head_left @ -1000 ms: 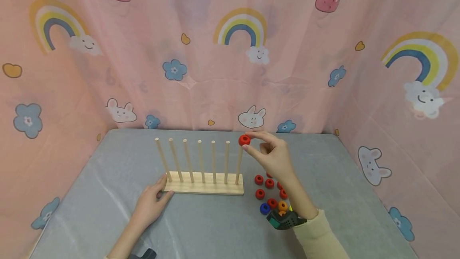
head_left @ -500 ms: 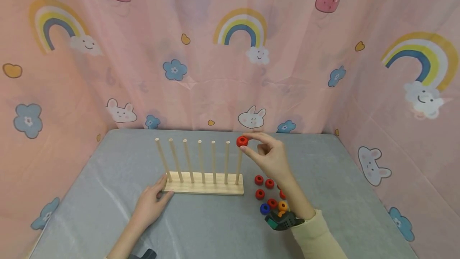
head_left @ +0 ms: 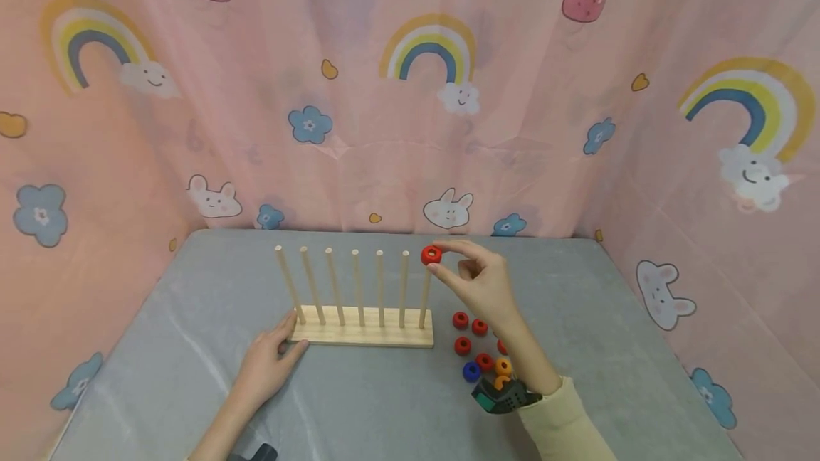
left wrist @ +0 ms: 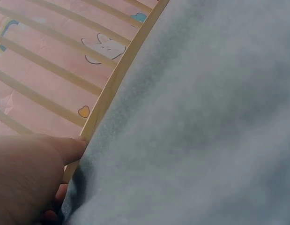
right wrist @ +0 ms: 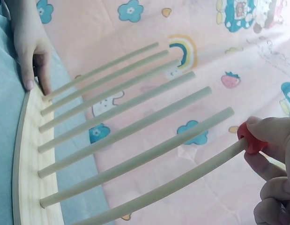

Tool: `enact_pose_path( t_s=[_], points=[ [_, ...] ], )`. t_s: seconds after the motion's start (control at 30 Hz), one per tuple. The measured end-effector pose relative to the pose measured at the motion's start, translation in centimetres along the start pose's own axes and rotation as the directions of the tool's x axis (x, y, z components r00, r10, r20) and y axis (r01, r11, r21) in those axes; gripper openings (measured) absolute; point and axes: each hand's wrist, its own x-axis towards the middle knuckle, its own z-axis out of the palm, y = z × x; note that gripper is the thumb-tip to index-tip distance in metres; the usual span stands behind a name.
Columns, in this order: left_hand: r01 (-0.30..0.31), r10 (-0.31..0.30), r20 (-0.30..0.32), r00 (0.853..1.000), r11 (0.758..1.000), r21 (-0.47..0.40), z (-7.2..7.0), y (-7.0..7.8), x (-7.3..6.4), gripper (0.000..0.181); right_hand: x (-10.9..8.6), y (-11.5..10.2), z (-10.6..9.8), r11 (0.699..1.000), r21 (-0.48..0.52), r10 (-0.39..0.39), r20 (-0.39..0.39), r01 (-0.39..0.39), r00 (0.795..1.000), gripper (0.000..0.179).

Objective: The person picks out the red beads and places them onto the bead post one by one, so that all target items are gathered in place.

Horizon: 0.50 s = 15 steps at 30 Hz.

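A wooden peg rack (head_left: 365, 336) stands mid-table, its long flat base bearing a row of several upright dowels. My left hand (head_left: 265, 368) grips the base's left end, thumb (left wrist: 70, 149) along the front edge and fingers partly hidden behind. Between thumb and index finger my right hand (head_left: 492, 289) pinches a red bead (head_left: 431, 261) with a hole through it. The bead sits at the tip of the rightmost dowel (right wrist: 182, 183); in the right wrist view the dowel's end enters its hole. The remaining dowels carry no beads.
Right of the rack, several red beads (head_left: 463, 346) lie loose on the grey cloth, along with a blue bead (head_left: 471, 372) and orange beads (head_left: 503, 366). My right forearm partly covers them. A pink patterned curtain (head_left: 359, 176) closes off the table's back and sides.
My right hand has shifted slightly left and down, bringing the red bead onto the rightmost dowel's tip. The left hand keeps its grip on the rack.
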Motion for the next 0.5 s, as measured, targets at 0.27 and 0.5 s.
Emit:
enact_pose_path(
  t_s=[0.27, 0.5],
  points=[
    [-0.009, 0.009, -0.005, 1.0, 1.0, 0.009, 0.03, -0.05, 0.04, 0.065, -0.14, 0.16, 0.07, 1.0, 0.009, 0.003, 0.008, -0.003, 1.0, 0.032],
    [-0.014, 0.014, -0.003, 1.0, 1.0, 0.017, -0.05, 0.09, -0.07, 0.064, -0.1, 0.46, 0.21, 1.0, 0.019, -0.008, 0.013, 0.007, 1.0, 0.032]
  ],
)
